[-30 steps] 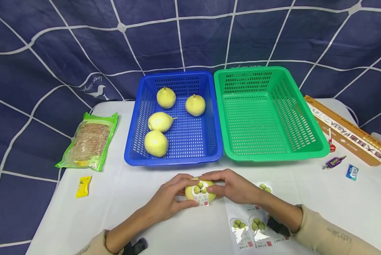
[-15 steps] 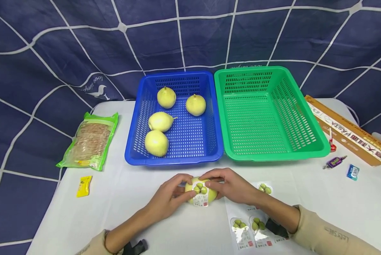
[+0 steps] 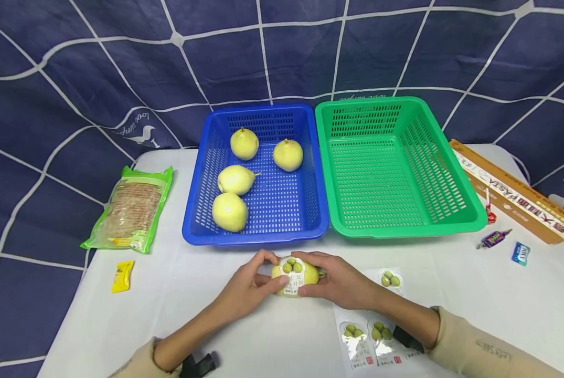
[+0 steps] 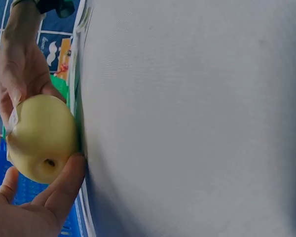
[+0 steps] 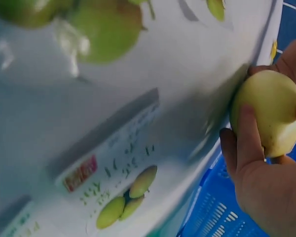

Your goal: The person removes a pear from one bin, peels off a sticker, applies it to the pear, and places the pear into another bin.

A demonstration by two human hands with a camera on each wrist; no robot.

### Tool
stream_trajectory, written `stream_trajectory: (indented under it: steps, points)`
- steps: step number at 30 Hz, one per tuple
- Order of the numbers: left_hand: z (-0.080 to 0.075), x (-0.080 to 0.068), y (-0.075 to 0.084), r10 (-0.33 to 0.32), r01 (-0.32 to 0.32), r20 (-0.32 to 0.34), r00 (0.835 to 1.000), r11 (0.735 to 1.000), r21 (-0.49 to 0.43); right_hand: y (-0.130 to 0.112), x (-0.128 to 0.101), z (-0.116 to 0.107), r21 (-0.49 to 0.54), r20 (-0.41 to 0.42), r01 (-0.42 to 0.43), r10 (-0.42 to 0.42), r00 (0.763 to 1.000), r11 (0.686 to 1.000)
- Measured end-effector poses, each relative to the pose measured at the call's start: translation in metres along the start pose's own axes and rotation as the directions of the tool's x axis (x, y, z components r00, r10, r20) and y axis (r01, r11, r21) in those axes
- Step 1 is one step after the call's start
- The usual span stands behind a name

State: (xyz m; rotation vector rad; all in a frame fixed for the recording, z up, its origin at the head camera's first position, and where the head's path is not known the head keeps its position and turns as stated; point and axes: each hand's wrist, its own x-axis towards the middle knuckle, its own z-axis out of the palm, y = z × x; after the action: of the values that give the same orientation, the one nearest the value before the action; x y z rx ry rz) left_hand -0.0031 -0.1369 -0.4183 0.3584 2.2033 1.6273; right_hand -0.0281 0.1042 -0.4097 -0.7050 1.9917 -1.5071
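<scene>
Low in the frame's centre, the left hand (image 3: 244, 286) and right hand (image 3: 339, 281) both curl their fingers round a pale yellow pear (image 3: 294, 275) wearing a printed fruit sticker (image 3: 293, 273); the labelling step looks near done. Next probably comes smoothing it flat. Above stand the blue plastic basket (image 3: 255, 237) and green plastic basket (image 3: 404, 228).

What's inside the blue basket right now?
The blue basket holds four yellow pears, none showing a sticker from this side. Their undersides are hidden. The green basket beside it holds nothing.
</scene>
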Motion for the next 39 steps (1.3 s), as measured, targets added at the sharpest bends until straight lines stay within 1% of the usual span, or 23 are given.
stream_trajectory:
  steps: [2,4,9,11,13,15,17,21,25,32,39]
  points:
    - [0.0000,-0.0001,-0.0002,0.000,0.001,0.025,1.000,0.999,-0.053,-0.0003,-0.0004,-0.0007,0.003,0.009,-0.002,0.002,1.000,1.000]
    - [0.0000,0.0003,-0.0004,0.003,0.001,0.038,0.999,0.996,-0.087,-0.0009,-0.0011,-0.0015,0.014,0.023,-0.005,0.004,1.000,1.000]
    - [-0.0003,0.0004,-0.0001,0.003,0.002,0.037,0.999,0.993,-0.121,-0.0006,-0.0015,-0.0014,0.016,0.045,0.002,-0.003,0.999,1.000]
    - [-0.0004,0.0000,0.0002,0.009,-0.004,0.035,0.999,0.992,-0.123,-0.0003,-0.0014,-0.0015,0.013,0.054,-0.003,0.002,0.999,1.000]
    - [-0.0003,-0.0003,0.0003,0.021,-0.017,0.033,0.999,0.994,-0.110,-0.0003,-0.0015,-0.0017,0.013,0.063,-0.019,0.018,0.998,1.000]
    - [0.0000,-0.0004,0.0006,0.038,-0.034,0.034,0.999,0.995,-0.090,-0.0005,-0.0016,-0.0017,-0.005,0.061,-0.016,0.017,0.998,1.000]
    - [0.0002,-0.0002,0.0010,0.054,-0.051,0.036,0.998,0.996,-0.069,-0.0001,-0.0017,-0.0010,-0.033,0.051,0.007,-0.005,0.999,0.999]
    - [-0.0004,-0.0005,0.0016,0.066,-0.064,0.048,0.997,0.997,-0.043,0.0017,-0.0021,0.0008,-0.083,0.023,0.079,-0.078,0.997,0.993]
    - [-0.0006,-0.0010,0.0018,0.074,-0.073,0.058,0.996,0.997,-0.023,0.0025,-0.0027,0.0003,-0.074,0.028,0.077,-0.075,0.997,0.994]
    - [-0.0006,-0.0017,0.0014,0.045,-0.043,0.047,0.998,0.998,-0.051,0.0027,-0.0009,-0.0021,-0.107,0.048,0.051,-0.046,0.998,0.993]
    - [-0.0009,-0.0018,0.0005,0.044,-0.040,0.042,0.998,0.994,-0.100,0.0039,0.0001,-0.0042,-0.117,0.054,0.030,-0.024,0.998,0.993]
